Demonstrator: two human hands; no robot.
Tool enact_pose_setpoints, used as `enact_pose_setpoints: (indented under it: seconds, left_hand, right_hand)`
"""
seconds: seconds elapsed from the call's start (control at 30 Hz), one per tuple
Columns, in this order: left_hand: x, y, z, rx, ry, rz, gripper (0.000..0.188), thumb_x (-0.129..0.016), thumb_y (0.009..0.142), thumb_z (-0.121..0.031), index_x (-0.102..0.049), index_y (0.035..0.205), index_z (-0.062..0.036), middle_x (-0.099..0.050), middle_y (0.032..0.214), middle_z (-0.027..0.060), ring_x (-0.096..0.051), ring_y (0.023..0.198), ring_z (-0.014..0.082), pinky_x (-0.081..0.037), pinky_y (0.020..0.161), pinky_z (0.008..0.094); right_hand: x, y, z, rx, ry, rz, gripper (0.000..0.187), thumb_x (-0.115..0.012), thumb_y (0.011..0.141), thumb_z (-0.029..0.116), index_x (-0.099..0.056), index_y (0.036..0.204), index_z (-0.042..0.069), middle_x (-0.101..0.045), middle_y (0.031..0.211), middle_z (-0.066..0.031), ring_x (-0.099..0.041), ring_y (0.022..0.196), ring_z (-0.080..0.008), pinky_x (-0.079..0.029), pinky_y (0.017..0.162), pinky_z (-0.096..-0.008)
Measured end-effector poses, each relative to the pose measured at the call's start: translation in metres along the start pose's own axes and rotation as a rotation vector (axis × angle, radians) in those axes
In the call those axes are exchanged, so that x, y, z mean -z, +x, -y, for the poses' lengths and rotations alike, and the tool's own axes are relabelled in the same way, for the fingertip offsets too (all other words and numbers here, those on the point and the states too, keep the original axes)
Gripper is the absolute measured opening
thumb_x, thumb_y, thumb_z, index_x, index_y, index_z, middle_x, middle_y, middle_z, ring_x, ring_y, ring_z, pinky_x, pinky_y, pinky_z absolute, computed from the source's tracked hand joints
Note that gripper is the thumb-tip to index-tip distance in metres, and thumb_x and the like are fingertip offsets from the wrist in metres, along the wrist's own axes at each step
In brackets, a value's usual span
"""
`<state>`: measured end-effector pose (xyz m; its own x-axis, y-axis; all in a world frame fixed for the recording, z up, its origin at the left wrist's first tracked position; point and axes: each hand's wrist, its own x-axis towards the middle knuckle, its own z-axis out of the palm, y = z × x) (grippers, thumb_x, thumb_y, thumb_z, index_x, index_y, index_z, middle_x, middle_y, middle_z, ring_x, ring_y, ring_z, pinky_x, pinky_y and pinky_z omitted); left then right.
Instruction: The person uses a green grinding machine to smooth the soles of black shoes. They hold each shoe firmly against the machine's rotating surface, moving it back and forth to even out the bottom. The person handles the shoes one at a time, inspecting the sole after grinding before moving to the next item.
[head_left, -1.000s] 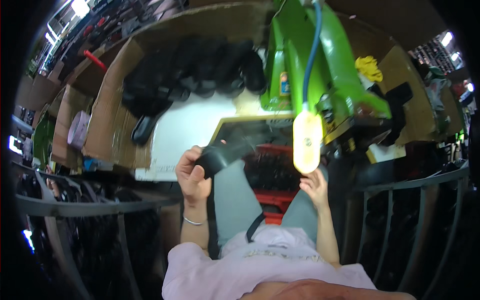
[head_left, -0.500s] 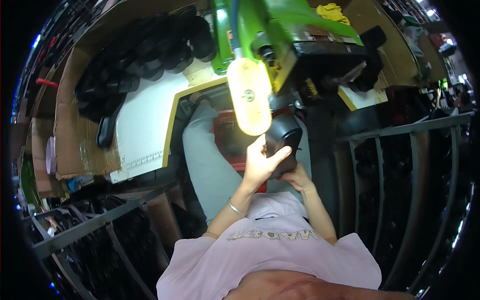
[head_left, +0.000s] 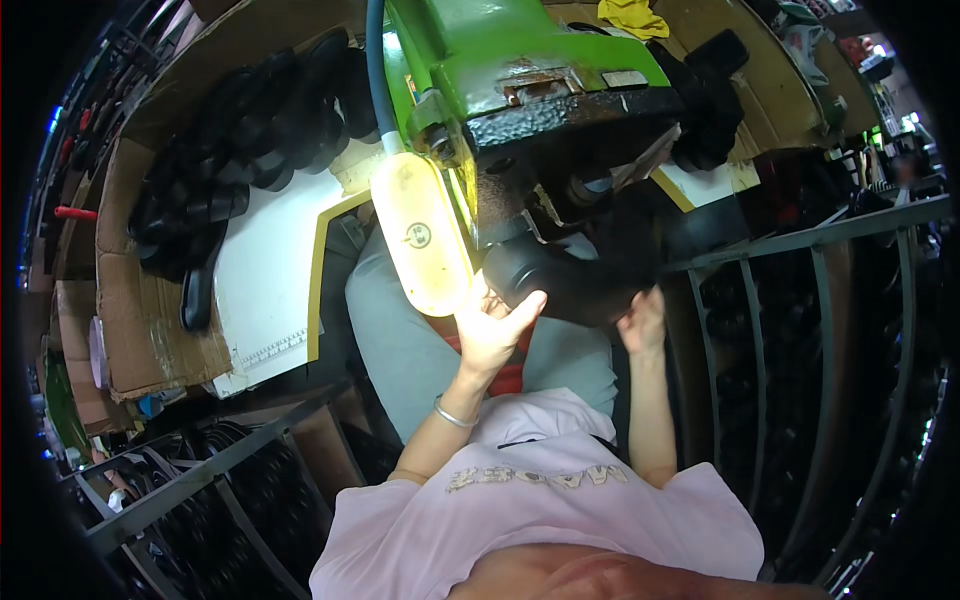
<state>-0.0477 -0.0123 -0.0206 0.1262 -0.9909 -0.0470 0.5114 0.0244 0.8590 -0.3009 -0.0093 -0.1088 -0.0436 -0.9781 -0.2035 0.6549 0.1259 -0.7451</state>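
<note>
Facing a big green machine, glossy above, with a dark, worn head across the lower front. Sits between metal racks, grey-railed on the right and lower left, with dark goods behind the bars of both. Has a tall cardboard wall around the left end of the worktop, white on top and yellow along the cut-out. Wears a pale pink T-shirt and grey trousers, legs reaching in under the machine.

Has a heap of black shoes on the worktop's left, up against the cardboard. On to the lamp: long, rounded, shining yellowish white, hung from a blue-grey cable just left of the machine's dark head.

And here's the action! Holds a black shoe crosswise below that head, above the lap, blurred towards its right end. Clamps the left end with the left hand, thumb across the near side, right beside the lamp's lower tip. Has the right hand at the other end, well apart from the left, fingers bent and blurred; cannot tell grip from light touch there. Smaller now: a crumpled yellow cloth at the top, beside the green casing. Smallest, a silvery bracelet around the left wrist.
</note>
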Motion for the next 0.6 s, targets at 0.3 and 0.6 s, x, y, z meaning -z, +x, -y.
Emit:
enact_pose_setpoints:
  seconds: [0.3, 0.6]
  left_hand:
    - [-0.013, 0.006, -0.008, -0.082, -0.044, -0.036, 0.034, -0.071, 0.078, 0.009, -0.058, 0.109, 0.0031, -0.063, 0.097, 0.0055, -0.060, 0.083, 0.0096, -0.051, 0.072, 0.0221]
    - [0.032, -0.008, -0.043, -0.049, -0.030, -0.082, 0.047, -0.077, 0.073, 0.005, -0.058, 0.115, 0.0032, -0.066, 0.106, 0.0079, -0.062, 0.095, 0.0135, -0.049, 0.088, 0.0287]
  right_hand:
    - [-0.086, 0.107, 0.106, 0.148, -0.415, 0.179, 0.041, -0.068, 0.085, 0.010, -0.052, 0.123, 0.002, -0.063, 0.096, -0.0012, -0.056, 0.063, -0.0014, -0.029, 0.037, -0.0145]
    - [-0.132, 0.094, 0.080, 0.160, -0.332, 0.296, 0.043, -0.070, 0.082, 0.004, -0.051, 0.120, 0.001, -0.062, 0.096, -0.0044, -0.057, 0.066, -0.0060, -0.036, 0.040, -0.0151]
